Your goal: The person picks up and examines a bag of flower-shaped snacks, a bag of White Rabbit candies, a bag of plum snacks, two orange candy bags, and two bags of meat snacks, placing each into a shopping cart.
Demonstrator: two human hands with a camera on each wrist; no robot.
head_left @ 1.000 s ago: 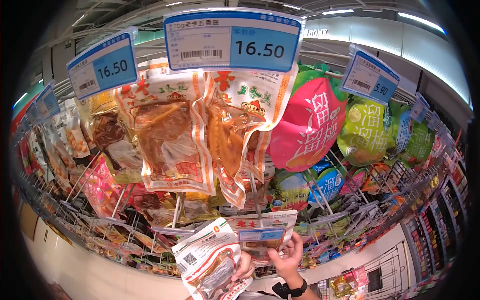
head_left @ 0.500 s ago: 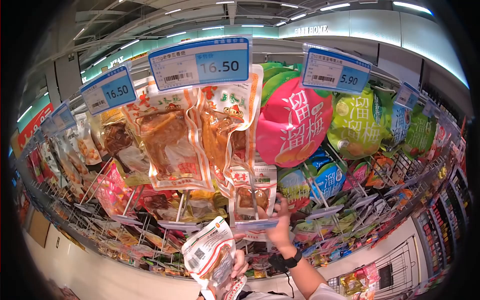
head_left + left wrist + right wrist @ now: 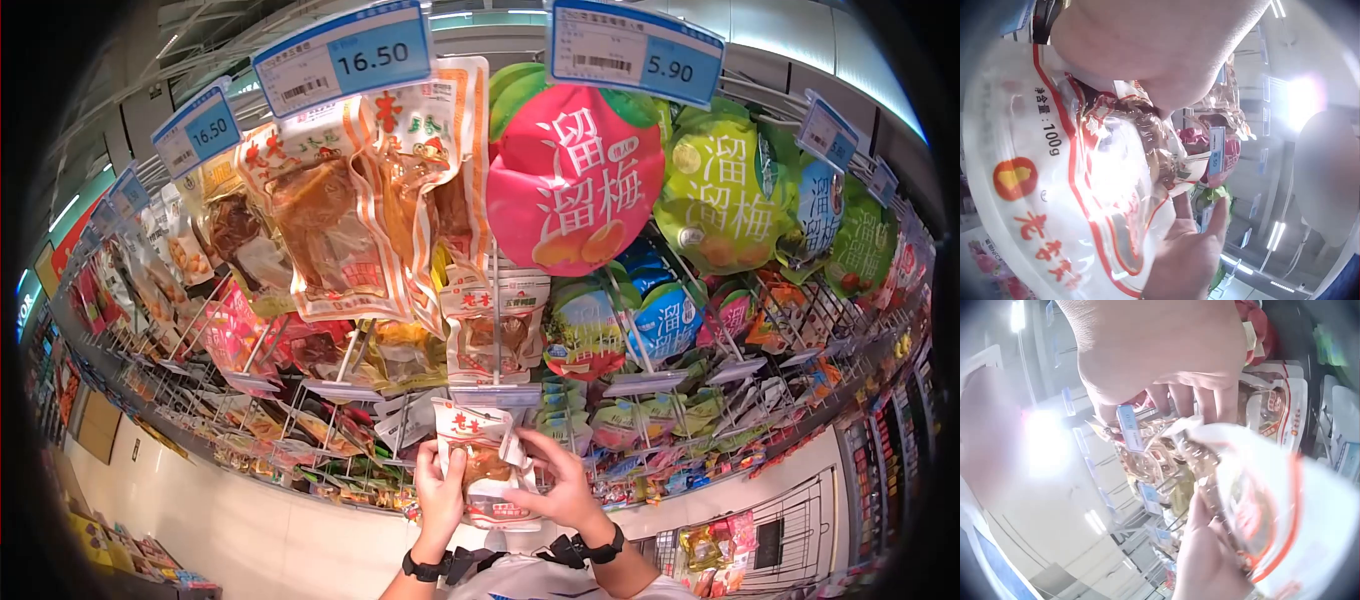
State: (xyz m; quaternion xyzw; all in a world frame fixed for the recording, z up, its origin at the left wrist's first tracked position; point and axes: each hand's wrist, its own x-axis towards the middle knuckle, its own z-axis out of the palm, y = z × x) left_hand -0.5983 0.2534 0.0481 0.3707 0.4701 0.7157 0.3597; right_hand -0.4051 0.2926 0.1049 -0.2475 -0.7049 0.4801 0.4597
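A white, red-printed packet of vacuum-packed brown meat [image 3: 486, 462] stands upright between both hands, low in the head view. My left hand [image 3: 440, 490] grips its left edge with the thumb on the face. My right hand [image 3: 565, 488] holds the opposite edge, thumb across the lower front and fingers around the side. In the left wrist view the white side of a packet [image 3: 1054, 144] reads 100g, with my right hand [image 3: 1185, 262] beyond it. The right wrist view shows my left hand [image 3: 1210, 562] pinching the packet [image 3: 1291, 500].
Similar meat packets [image 3: 495, 320] hang on hooks just above the hands, behind a shelf label strip [image 3: 480, 393]. Larger meat packs [image 3: 325, 220] and round plum snack bags [image 3: 580, 180] hang higher up. A wire cart [image 3: 800, 540] with goods stands at lower right.
My right hand has left the hanging packets and come down to the packet at my left hand. The QR-code side no longer faces the head camera; a face with a meat window does.
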